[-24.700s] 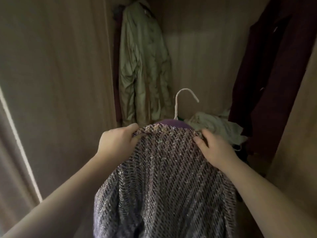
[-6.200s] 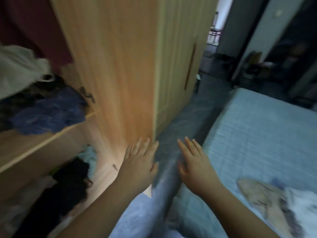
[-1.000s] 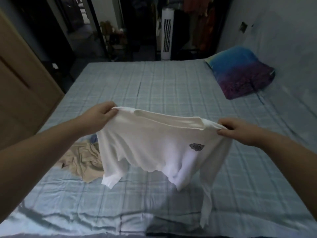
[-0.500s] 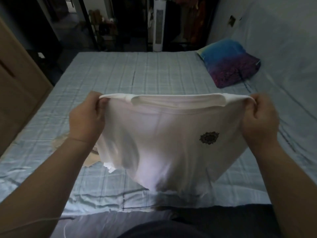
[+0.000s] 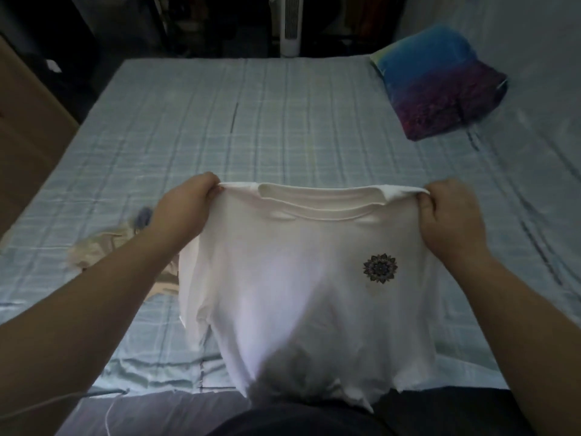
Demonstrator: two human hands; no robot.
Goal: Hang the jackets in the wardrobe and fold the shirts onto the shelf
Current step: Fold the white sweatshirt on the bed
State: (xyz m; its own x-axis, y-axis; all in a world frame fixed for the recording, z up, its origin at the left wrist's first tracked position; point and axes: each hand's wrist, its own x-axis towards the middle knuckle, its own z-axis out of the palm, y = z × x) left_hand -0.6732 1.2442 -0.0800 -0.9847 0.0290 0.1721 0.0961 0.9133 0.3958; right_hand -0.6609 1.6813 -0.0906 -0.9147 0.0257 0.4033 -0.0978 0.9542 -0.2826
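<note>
A white t-shirt (image 5: 298, 287) with a small dark flower emblem on its chest hangs in front of me over the bed's near edge. My left hand (image 5: 182, 209) grips its left shoulder and my right hand (image 5: 449, 215) grips its right shoulder, stretching the collar taut between them. The hem drapes down toward my lap. A beige garment (image 5: 100, 250) lies crumpled on the bed behind my left forearm, partly hidden by it.
The bed (image 5: 251, 121) with a pale blue checked sheet stretches ahead. A blue and purple pillow (image 5: 440, 80) lies at its far right. The wooden wardrobe side (image 5: 22, 121) stands at the left. A white tower fan (image 5: 290, 23) stands beyond the bed.
The shirt has been drawn closer to me and held out flat, hanging straighter than a second ago. Both hands keep their grip on the shoulders.
</note>
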